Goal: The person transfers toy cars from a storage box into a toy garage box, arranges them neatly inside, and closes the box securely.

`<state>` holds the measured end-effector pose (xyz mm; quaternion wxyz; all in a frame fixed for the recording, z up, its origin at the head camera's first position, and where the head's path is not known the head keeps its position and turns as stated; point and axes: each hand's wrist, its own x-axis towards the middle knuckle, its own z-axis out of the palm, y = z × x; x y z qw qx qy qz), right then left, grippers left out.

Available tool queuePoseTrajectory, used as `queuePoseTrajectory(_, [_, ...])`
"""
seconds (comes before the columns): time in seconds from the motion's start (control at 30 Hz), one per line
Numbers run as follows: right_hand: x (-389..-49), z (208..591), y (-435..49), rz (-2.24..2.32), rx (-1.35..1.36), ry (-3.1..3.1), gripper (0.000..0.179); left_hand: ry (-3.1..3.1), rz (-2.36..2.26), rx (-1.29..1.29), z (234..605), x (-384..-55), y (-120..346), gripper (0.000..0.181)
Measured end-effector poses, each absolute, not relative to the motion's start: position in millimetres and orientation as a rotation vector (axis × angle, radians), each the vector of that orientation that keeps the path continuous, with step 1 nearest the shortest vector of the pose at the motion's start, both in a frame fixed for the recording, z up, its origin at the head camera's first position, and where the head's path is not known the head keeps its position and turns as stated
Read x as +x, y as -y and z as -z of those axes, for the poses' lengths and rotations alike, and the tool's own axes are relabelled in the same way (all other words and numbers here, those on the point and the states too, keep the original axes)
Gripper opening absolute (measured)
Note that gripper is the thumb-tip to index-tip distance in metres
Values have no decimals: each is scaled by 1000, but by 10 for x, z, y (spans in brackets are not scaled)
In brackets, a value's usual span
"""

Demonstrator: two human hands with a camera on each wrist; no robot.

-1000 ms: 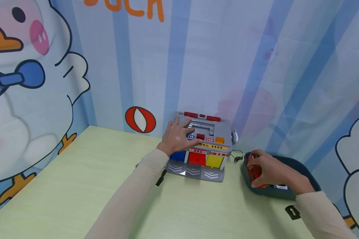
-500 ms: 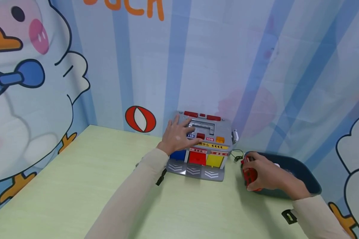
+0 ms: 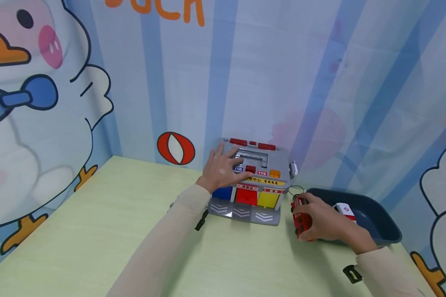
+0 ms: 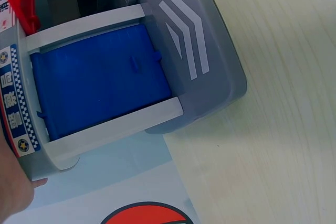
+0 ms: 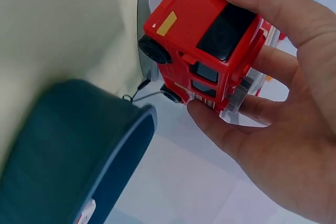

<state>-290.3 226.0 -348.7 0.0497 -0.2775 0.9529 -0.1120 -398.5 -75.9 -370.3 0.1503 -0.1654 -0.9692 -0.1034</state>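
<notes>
My left hand (image 3: 220, 170) rests with spread fingers on the roof of a grey toy garage (image 3: 280, 161). The garage has a blue door (image 4: 100, 77), a red door (image 3: 246, 197) and a yellow door (image 3: 267, 200). In the left wrist view the red door is swung outward, baring the bay behind it; the blue one is closed. My right hand (image 3: 325, 220) grips a red toy fire truck (image 5: 210, 40) between thumb and fingers. The truck is held just left of a dark teal bin, to the right of the garage ramp (image 3: 241, 213). Part of the truck is behind my fingers.
The dark teal bin (image 3: 388, 220) stands at the right; a white and red toy ambulance (image 3: 344, 209) lies in it. A thin black cord (image 3: 296, 192) runs between garage and bin. A printed curtain (image 3: 186, 82) hangs behind the pale wooden table (image 3: 96, 218).
My right hand has lifted the fire truck out of the bin and carried it left toward the garage, uncovering the ambulance. My left hand has stayed on the roof.
</notes>
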Motion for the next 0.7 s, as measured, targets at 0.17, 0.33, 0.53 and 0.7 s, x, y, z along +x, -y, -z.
queuePoseTrajectory(0.17, [-2894,3532,-2191,361,-847,-2890,49,2787,295,-471,3705,-3990,757,71])
queuePoseTrajectory(0.33, [-2907,3585,-2134,377,-816,-2874,50,2789,295,-459,3707,-3994,754,72])
queuePoseTrajectory(0.53, [-2909,3637,-2078,367,-774,-2857,51,2789,289,-452,3715,-3998,750,72])
queuePoseTrajectory(0.7, [-2894,3665,-2042,375,-773,-2847,51,2787,285,-453,3712,-3992,748,72])
